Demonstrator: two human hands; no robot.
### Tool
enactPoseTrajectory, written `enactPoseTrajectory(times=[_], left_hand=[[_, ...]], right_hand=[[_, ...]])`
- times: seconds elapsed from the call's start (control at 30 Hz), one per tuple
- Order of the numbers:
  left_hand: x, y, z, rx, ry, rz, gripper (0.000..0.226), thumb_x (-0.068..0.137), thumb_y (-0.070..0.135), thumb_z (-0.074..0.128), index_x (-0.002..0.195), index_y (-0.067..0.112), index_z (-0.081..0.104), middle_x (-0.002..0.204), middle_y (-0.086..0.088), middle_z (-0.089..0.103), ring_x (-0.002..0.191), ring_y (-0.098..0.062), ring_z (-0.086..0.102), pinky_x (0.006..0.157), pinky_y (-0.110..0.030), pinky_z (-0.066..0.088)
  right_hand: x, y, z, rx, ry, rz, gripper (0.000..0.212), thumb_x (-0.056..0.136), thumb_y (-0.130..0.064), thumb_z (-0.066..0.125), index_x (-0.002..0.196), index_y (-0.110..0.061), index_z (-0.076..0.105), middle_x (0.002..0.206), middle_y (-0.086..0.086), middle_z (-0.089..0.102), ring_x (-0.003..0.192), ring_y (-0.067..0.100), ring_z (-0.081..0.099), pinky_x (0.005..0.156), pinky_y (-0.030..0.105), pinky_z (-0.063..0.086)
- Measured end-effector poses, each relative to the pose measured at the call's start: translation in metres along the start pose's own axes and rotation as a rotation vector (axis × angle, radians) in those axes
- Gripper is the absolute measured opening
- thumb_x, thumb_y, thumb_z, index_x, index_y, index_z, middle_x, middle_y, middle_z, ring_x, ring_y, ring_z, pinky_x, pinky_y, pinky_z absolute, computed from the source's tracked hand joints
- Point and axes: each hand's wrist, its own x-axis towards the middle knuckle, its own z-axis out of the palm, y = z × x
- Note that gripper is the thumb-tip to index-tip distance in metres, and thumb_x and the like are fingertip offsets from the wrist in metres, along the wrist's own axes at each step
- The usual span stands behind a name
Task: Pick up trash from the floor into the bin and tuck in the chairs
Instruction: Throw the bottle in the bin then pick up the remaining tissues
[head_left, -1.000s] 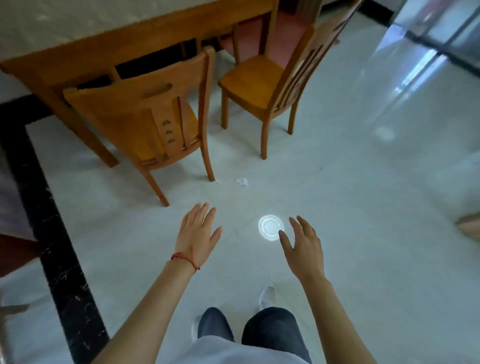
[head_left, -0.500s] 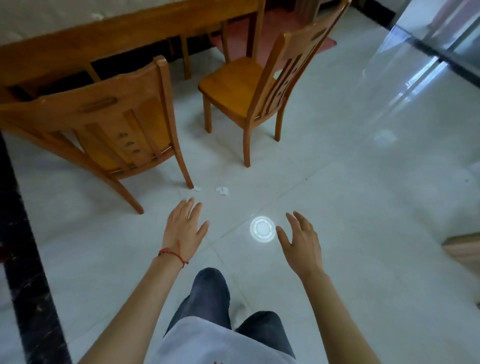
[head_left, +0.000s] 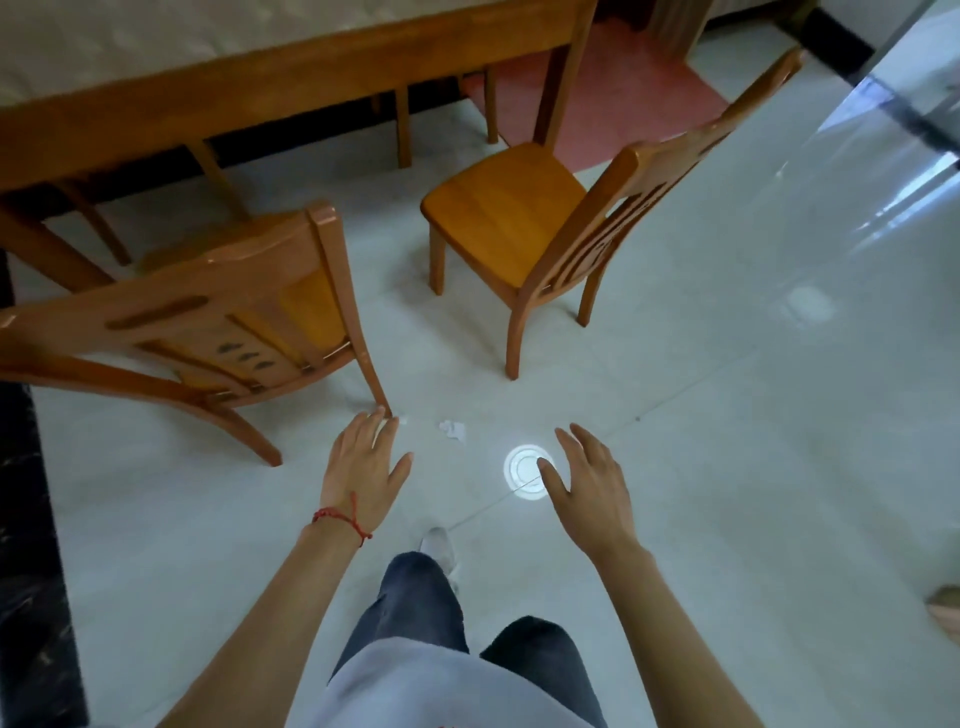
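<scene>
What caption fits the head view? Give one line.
Both empty hands, left hand and right hand, reach toward crumpled paper beside two pulled-out chairs.

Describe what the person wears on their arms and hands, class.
Both forearms are bare, with no sleeves showing. The left hand has a thin red string bracelet with a knotted tail at its wrist. The right hand carries no jewellery or glove.

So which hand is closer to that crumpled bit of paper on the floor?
Left. The left hand is just left of the crumpled paper; the right hand is farther off to its right.
</scene>
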Motion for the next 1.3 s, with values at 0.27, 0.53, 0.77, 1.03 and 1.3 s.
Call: enactPoseTrajectory(times=[0.27, 0.53, 0.77, 1.03, 1.3], left_hand=[[0.061, 0.002, -0.015, 0.024, 0.021, -0.03, 0.048, 0.088, 0.026, 0.057, 0.127, -0.001, 0.049, 0.134, -0.024, 0.047, 0.127, -0.04, 0.041, 0.103, -0.048, 0.034], [0.09, 0.009, -0.003, -0.011, 0.035, -0.255, 0.045, 0.085, 0.025, 0.058, 0.121, -0.002, 0.054, 0.129, -0.024, 0.053, 0.121, -0.041, 0.047, 0.097, -0.049, 0.039], [0.118, 0.03, 0.019, -0.096, 0.099, -0.527, 0.049, 0.09, 0.027, 0.054, 0.131, 0.003, 0.046, 0.142, -0.018, 0.041, 0.134, -0.034, 0.031, 0.107, -0.045, 0.029], [0.157, 0.017, 0.064, -0.134, 0.109, -0.578, 0.052, 0.09, 0.036, 0.045, 0.128, 0.001, 0.049, 0.138, -0.021, 0.045, 0.131, -0.038, 0.036, 0.104, -0.047, 0.032], [0.194, -0.046, 0.142, -0.08, 0.045, -0.48, 0.058, 0.085, 0.041, 0.033, 0.117, -0.001, 0.057, 0.124, -0.023, 0.057, 0.117, -0.042, 0.051, 0.091, -0.052, 0.043]], right_hand=[[0.091, -0.02, -0.018, -0.037, -0.051, -0.096, 0.071, 0.084, -0.057, 0.02, 0.137, -0.013, 0.038, 0.148, 0.011, 0.034, 0.135, 0.026, 0.031, 0.109, 0.038, 0.025], [0.177, -0.02, -0.012, -0.046, -0.211, -0.239, 0.049, 0.093, -0.035, 0.047, 0.135, -0.011, 0.042, 0.145, 0.014, 0.038, 0.132, 0.03, 0.037, 0.105, 0.04, 0.033], [0.259, -0.015, 0.0, -0.131, -0.306, -0.44, 0.049, 0.092, -0.04, 0.046, 0.131, -0.011, 0.047, 0.14, 0.014, 0.045, 0.126, 0.032, 0.046, 0.101, 0.04, 0.04], [0.313, -0.009, 0.061, -0.169, -0.336, -0.558, 0.048, 0.092, -0.037, 0.046, 0.132, -0.01, 0.046, 0.141, 0.014, 0.044, 0.126, 0.032, 0.046, 0.101, 0.041, 0.039], [0.351, 0.029, 0.157, -0.137, -0.315, -0.589, 0.046, 0.09, -0.034, 0.05, 0.128, -0.008, 0.049, 0.137, 0.016, 0.049, 0.123, 0.033, 0.049, 0.097, 0.041, 0.043]])
